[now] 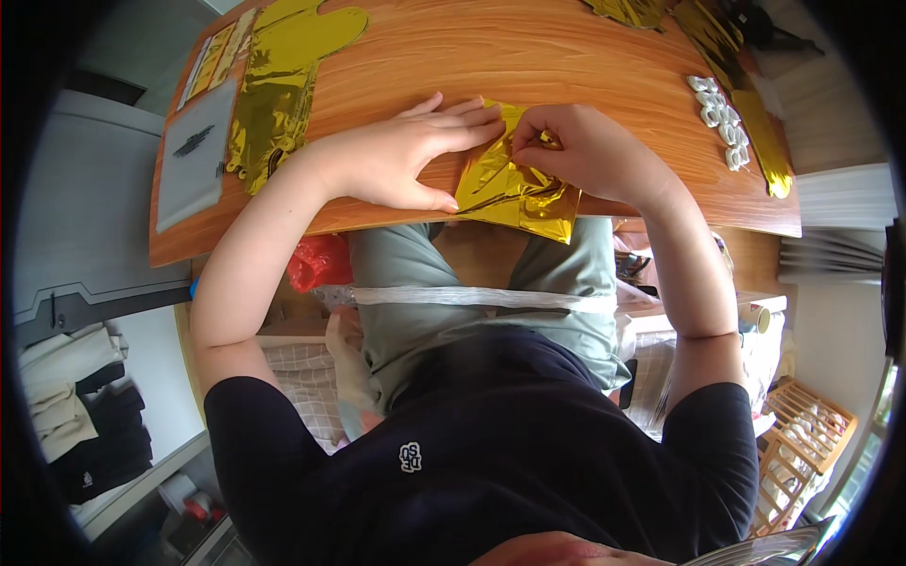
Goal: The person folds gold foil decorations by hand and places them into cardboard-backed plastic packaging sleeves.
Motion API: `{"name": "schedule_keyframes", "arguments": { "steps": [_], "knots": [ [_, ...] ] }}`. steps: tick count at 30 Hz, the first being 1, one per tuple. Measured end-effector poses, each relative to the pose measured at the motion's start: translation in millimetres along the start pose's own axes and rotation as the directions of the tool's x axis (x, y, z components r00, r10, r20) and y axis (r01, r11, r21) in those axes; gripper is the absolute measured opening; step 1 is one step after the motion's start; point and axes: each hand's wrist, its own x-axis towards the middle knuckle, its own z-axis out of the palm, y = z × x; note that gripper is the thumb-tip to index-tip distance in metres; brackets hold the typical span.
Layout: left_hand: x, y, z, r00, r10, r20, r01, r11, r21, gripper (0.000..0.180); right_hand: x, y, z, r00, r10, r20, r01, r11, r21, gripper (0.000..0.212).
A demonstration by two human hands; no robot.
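Gold foil: from where I am standing, the gold foil is lying between both hands, its near corner hanging over the front edge of the tabletop
Long axis: it is running from the far side toward the person, leaning a little rightward
Right hand: this one is covering the foil's upper right, the grip seemingly clamping on it
Left hand: this one is resting at the left border, grip apart, thumb touching foil

A crumpled foil sheet gleams bright gold; the flat wooden tabletop is orange-brown with streaky darker grain; loose fabric trousers are pale grey-green.
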Motion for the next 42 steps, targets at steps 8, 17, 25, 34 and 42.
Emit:
{"name": "schedule_keyframes", "arguments": {
  "steps": [8,17,25,34,42],
  "knots": [
    [-5,60,51,0.923,0.060,-0.380,0.074,0.941,0.329,0.079,0,-5,-2,0.998,0.058,0.024,-0.059,0.997,0.049,0.018],
    [-7,79,90,0.879,0.009,-0.476,0.161,0.936,0.313,0.075,-4,5,-7,0.995,0.036,-0.088,-0.013,0.969,0.248,0.022],
    [-14,68,62,0.935,0.028,-0.354,0.074,0.960,0.271,0.076,-59,23,13,0.700,-0.579,-0.417,0.418,0.806,-0.419,0.030],
    [-20,42,40,0.978,0.062,-0.199,-0.013,0.971,0.238,0.092,-67,27,24,0.787,-0.561,-0.258,0.295,0.708,-0.642,0.046],
    [-19,42,40,0.979,0.066,-0.192,-0.023,0.976,0.218,0.096,-61,25,17,0.857,-0.465,-0.220,0.288,0.788,-0.545,0.043]
  ]
}}
